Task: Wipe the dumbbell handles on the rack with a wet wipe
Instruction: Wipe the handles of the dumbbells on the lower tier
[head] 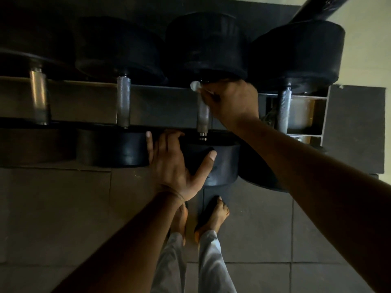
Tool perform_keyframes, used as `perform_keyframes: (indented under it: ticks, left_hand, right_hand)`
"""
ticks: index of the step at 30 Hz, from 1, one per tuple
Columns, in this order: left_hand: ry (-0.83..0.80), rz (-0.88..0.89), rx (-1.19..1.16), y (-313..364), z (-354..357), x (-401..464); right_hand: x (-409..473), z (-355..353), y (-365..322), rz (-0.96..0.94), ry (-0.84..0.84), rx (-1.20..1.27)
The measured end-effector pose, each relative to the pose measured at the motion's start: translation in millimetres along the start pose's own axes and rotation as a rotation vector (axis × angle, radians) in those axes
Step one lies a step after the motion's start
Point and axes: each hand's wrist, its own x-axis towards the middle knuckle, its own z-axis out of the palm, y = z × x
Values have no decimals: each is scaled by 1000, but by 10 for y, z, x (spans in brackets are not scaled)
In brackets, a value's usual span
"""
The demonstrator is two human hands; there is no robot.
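Dim gym corner, dark rubber floor tiles (63, 208) underfoot, and a rack (165, 106) running across with four black dumbbells lying side by side. The person is standing right up against it, bare feet (213, 214) showing under pale trousers (211, 261). The right hand (230, 102) is reaching in to the third dumbbell (207, 47) from the left, fingers curling around the far end of its metal handle (203, 121) and pinching a white wet wipe (195, 86) against it; a bit of the wipe is poking out by the far weight head. The left hand (173, 163) is spreading wide, fingers straight, palm pressing on the near head (224, 163) of that same dumbbell, thumb lying across its top. The neighbouring handle (123, 102) to the left is sitting bare, and so is the one on the right (283, 111).
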Motion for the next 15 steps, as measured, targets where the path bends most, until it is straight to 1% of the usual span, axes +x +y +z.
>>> perform_keyframes:
  ticks: [3, 6, 7, 9, 11, 13, 15]
  left_hand:
    - [-6, -4, -6, -1, -6, 1]
    - [-15, -13, -7, -3, -9, 11]
    - [-17, -14, -4, -4, -14, 11]
    - [-17, -14, -3, 0, -18, 10]
    - [-19, -13, -2, 6, -21, 7]
    - [-24, -15, -1, 10, -29, 9]
    - [-35, -19, 3, 15, -39, 14]
  right_hand:
    - [102, 88, -50, 32, 31, -52]
    - [170, 106, -118, -34, 6, -136]
    - [193, 101, -135, -49, -39, -177]
    - [248, 87, -153, -71, -200, -264]
    - [298, 83, -168, -78, -263, -296]
    - [305, 93, -190, -75, -265, -278]
    - [241, 103, -168, -36, -193, -220]
